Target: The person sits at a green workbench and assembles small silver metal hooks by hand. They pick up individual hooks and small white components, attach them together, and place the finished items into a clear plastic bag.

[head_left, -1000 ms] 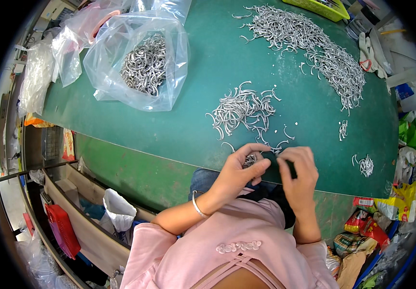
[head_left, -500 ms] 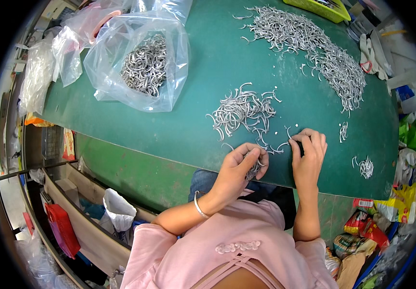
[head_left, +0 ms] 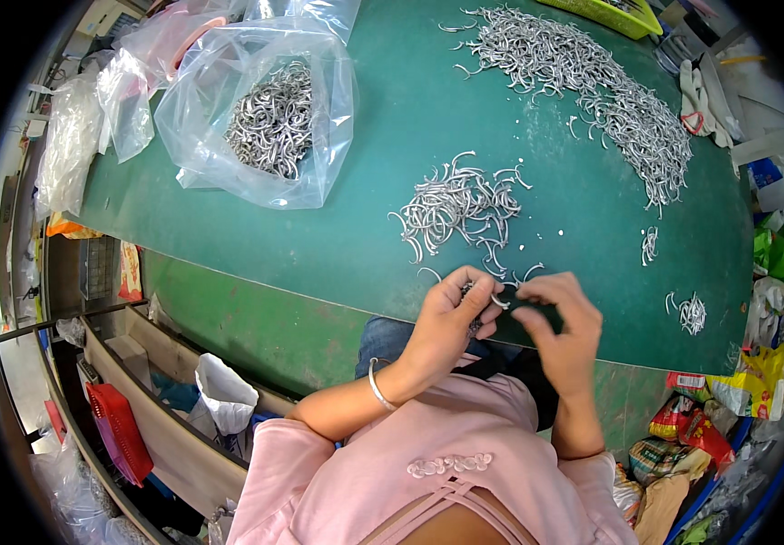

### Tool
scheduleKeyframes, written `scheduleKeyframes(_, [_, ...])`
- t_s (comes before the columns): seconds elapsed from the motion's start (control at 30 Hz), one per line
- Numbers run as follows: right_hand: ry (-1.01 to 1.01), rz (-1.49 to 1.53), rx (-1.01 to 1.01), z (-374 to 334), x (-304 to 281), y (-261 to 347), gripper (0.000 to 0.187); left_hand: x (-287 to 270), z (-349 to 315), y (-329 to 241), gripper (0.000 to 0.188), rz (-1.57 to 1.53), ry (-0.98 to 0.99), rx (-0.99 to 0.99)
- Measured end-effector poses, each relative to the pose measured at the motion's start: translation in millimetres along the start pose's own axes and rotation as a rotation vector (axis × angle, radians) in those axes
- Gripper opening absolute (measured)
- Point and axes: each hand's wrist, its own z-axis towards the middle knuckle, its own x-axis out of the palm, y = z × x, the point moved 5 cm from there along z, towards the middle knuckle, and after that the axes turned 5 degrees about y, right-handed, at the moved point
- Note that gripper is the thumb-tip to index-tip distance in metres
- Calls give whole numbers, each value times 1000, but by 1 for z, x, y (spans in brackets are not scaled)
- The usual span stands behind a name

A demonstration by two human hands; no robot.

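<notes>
Seated sorting of small curved metal hooks at a green table (head_left: pixel 365 236), seen from above. Left hand (head_left: pixel 446 318) closed around a small bunch of hooks (head_left: pixel 476 304) at the near table edge, fingers curled tight; right hand (head_left: pixel 563 329) just beside it, thumb and forefinger pinched together on what appears to be a single hook (head_left: pixel 501 302), though too small to tell for certain. Progress, judged from the lie of the piles: well short of finished. Small working heap (head_left: pixel 460 207) just beyond the hands, loosely spread; long, much larger heap (head_left: pixel 592 86) curving along the far right of the table; two tiny clusters (head_left: pixel 687 312) set apart at the right edge, possibly finished or rejected pieces. Containers: clear plastic bag (head_left: pixel 256 127) lying open at far left, holding a dense mass of hooks; further crumpled clear bags (head_left: pixel 74 136) beside it, contents not discernible; yellow basket (head_left: pixel 605 14) at the top rim, contents largely out of view.
</notes>
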Motion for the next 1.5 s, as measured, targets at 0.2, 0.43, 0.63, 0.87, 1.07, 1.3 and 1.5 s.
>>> scheduleKeyframes(0.2, [-31,-503,-115,14,-15,-28,15,3,-1,-10,20,3,-26,58])
scheduleKeyframes(0.43, [-153,-617,-123,8,-25,-29,9,0,-2,-8,21,-28,-27,62])
scheduleKeyframes(0.63, [-113,-425,-68,2,-14,-20,9,5,-2,-6,21,-72,-24,-38])
scheduleKeyframes(0.87, [-10,-77,0,-1,4,-8,6,9,-3,-5,19,152,35,-85])
scheduleKeyframes(1.07, [55,31,22,-2,4,-7,11,7,-2,-1,19,57,64,-61])
scheduleKeyframes(1.3, [-106,-171,61,-3,-14,-14,17,11,-3,-3,21,-267,101,-208])
scheduleKeyframes(1.5, [-109,-605,9,-6,-8,-25,23,14,-5,-4,21,-411,111,-289])
